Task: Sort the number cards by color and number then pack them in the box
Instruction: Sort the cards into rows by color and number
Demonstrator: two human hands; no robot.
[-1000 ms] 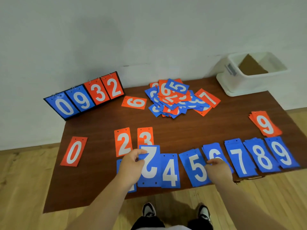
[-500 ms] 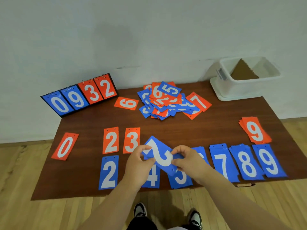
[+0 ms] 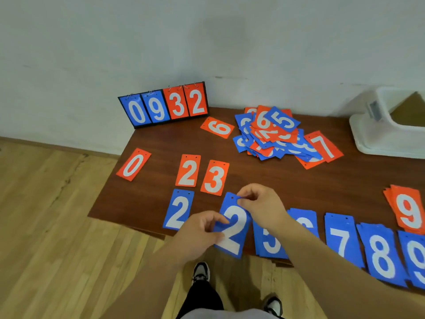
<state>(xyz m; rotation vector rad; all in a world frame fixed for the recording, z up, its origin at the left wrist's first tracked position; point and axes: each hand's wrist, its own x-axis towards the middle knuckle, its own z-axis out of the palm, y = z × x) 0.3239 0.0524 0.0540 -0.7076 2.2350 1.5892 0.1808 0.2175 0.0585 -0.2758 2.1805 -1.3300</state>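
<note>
Both hands hold one blue 2 card (image 3: 234, 229) above the table's front edge. My left hand (image 3: 197, 233) pinches its lower left side, and my right hand (image 3: 262, 206) pinches its top right corner. Another blue 2 card (image 3: 178, 209) lies flat just to the left. Orange 0 (image 3: 133, 164), orange 2 (image 3: 188, 170) and orange 3 (image 3: 215, 177) cards lie in a row behind. Blue 5 (image 3: 270, 244), 6 (image 3: 304, 221), 7 (image 3: 342, 238), 8 (image 3: 381, 259) and 9 (image 3: 416, 261) cards run along the front. The white box (image 3: 377, 132) stands at the back right.
A mixed heap of blue and orange cards (image 3: 276, 134) lies at the back middle, an orange 6 (image 3: 217, 127) beside it. A flip scoreboard (image 3: 164, 107) reading 0932 leans on the wall. Orange 9 cards (image 3: 408, 209) are stacked at the right. The wooden table (image 3: 299, 180) ends near my feet.
The held blue 2 card has been turned upright. My right hand shifted from its side to its top corner. The view swung to the left.
</note>
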